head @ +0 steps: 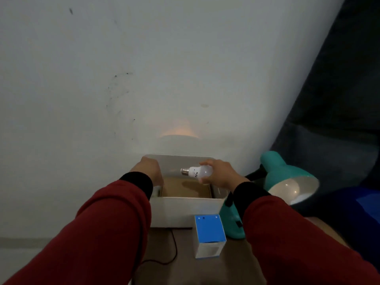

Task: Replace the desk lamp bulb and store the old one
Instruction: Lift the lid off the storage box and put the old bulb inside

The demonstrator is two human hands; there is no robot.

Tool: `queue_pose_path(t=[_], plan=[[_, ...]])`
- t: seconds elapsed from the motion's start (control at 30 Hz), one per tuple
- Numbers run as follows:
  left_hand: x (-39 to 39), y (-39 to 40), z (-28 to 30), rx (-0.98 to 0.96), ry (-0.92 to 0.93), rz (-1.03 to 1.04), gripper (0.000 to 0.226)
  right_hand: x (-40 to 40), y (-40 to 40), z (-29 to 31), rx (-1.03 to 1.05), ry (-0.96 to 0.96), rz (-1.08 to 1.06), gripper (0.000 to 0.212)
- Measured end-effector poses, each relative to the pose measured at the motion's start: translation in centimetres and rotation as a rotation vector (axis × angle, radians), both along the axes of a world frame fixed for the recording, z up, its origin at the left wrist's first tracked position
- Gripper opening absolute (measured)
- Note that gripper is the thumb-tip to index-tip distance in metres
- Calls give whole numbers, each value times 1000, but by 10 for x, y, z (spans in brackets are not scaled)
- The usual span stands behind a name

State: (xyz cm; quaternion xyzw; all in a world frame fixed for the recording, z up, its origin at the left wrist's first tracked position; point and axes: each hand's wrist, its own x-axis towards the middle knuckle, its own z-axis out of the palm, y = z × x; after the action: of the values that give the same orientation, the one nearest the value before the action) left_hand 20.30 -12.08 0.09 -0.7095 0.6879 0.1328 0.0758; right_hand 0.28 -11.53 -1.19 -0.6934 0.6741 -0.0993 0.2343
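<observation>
My right hand [221, 174] holds a white bulb [195, 172] sideways above an open white box [185, 210], its metal screw base pointing left. My left hand [149, 168] grips the box's left wall near the far corner. The box's brown floor looks bare. To the right stands a teal desk lamp [273, 171], its shade tilted toward me with another white bulb [287, 189] seated inside. The lamp's teal base [231, 221] sits beside the box's right front corner.
A small blue-and-white bulb carton [208, 235] stands in front of the box on the brown table. A black cable [172, 251] runs across the table at the front. A pale wall rises right behind the box. Dark fabric fills the right side.
</observation>
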Motion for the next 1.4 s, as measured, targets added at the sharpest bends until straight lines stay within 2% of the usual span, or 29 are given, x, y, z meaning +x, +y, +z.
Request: queue_pose_path(t=[0.27, 0.5, 0.63, 0.7, 0.87, 0.97, 1.1, 1.4], plan=[[3, -35, -50, 91, -20, -47, 39, 16, -45, -41, 79, 13, 27, 69], [1, -32, -58, 78, -43, -63, 37, 22, -49, -58, 134, 42, 39, 72], [-1, -28, -54, 81, -21, -54, 37, 22, -44, -46, 177, 137, 76, 78], [-2, -28, -50, 86, -19, -54, 42, 23, -41, -35, 195, 225, 88, 74], [-5, -18, -26, 48, -13, -41, 54, 24, -28, -1, 212, 445, 117, 63], [-4, -5, -3, 4, 2, -31, 54, 23, -10, 24, 145, 523, 135, 59], [2, 22, 31, -77, -2, -36, 49, 17, 22, 57, 62, 558, 116, 54], [13, 116, 95, -181, -11, 1, 55, 0, 123, 110, -24, 545, 50, 42]])
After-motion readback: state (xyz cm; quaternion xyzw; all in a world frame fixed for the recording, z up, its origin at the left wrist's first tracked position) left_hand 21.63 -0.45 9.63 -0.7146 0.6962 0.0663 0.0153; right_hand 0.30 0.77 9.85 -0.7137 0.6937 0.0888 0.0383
